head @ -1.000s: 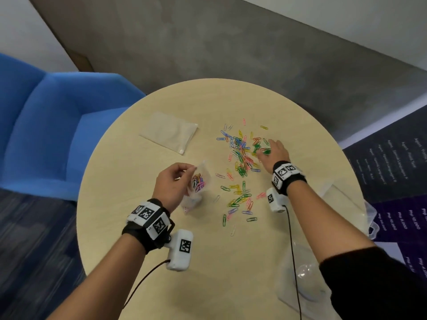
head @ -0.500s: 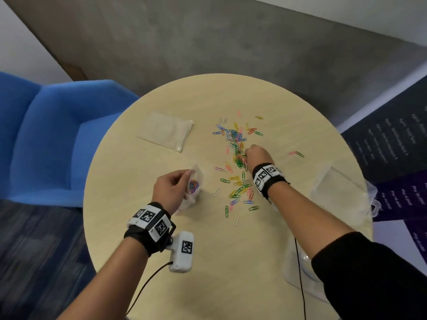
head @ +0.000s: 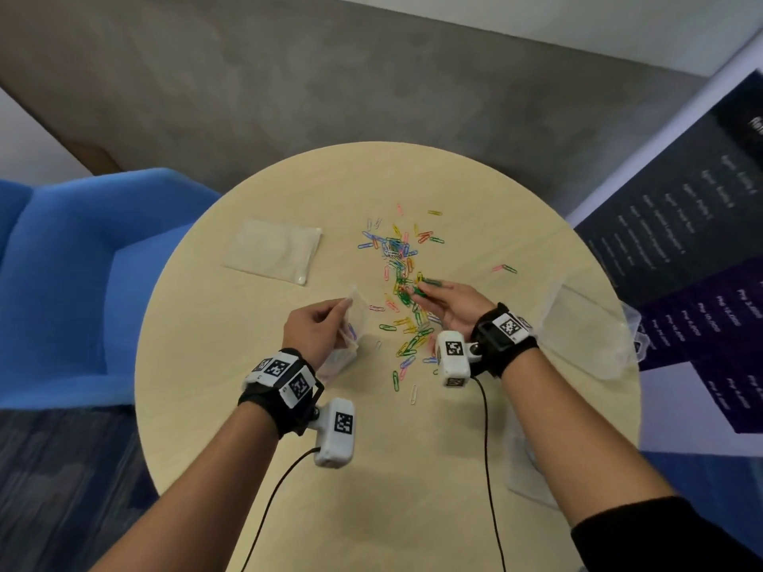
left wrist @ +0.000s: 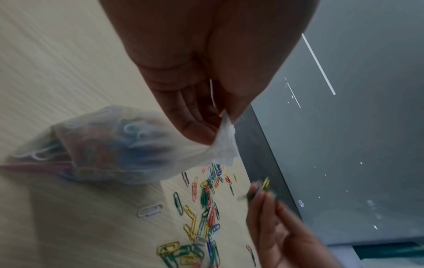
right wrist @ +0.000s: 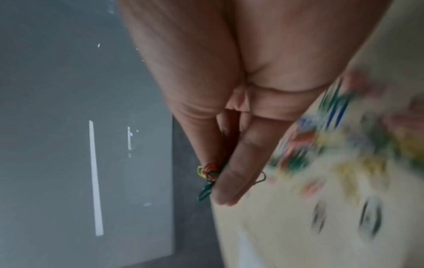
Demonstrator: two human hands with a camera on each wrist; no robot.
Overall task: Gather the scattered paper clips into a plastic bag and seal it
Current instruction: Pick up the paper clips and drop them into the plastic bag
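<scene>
Tabletop (head: 247, 468) scene: right hand (head: 452, 309) pinches paper clips (right wrist: 207, 174) (fingertips (right wrist: 226, 192) together).

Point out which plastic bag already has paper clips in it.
The small bag pinched by the left hand; the flat bag lying farther back on the table looks empty.

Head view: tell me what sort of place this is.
Probably an office lounge or meeting corner. A small round table stands beside a blue armchair on grey carpet, with a dark printed banner at the right.
</scene>
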